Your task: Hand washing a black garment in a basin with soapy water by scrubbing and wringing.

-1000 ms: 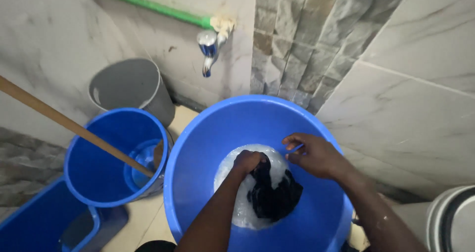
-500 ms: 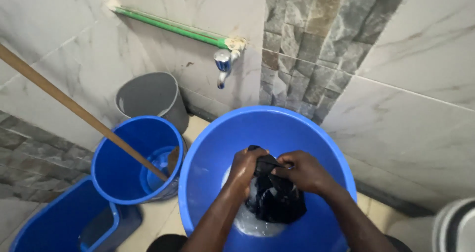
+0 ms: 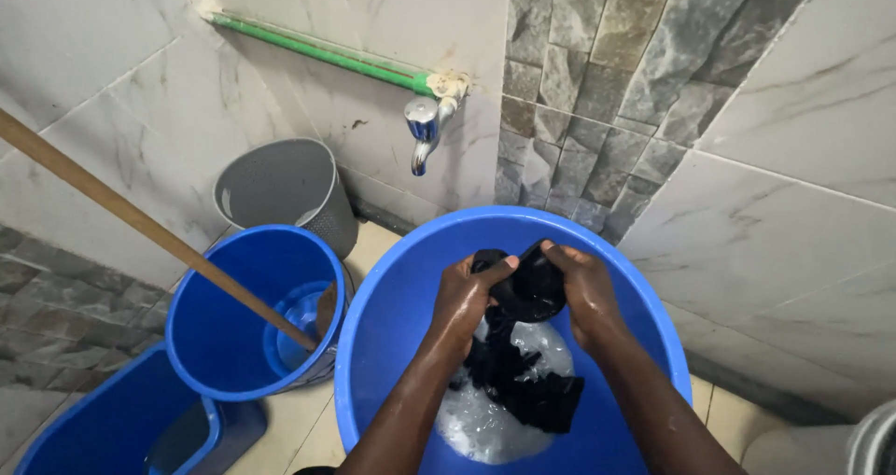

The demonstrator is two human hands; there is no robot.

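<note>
Hands, left hand (image 3: 464,298) and right hand (image 3: 586,289), are gripping a wet black cloth (image 3: 523,344) (fists closed) over the big round blue plastic basin (image 3: 392,316) of soapy water.

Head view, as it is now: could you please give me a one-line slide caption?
Both hands, left hand and right hand, grip a wet black cloth over soapy water in a big blue basin.

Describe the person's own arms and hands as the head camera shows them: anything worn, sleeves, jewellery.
Both forearms are bare as far as the frame shows; no sleeves reach into view. The left hand and right hand wear no gloves, and no rings, watch or bracelets show. Both hands look wet and glossy, the fingers curled so nails are mostly hidden.
</note>
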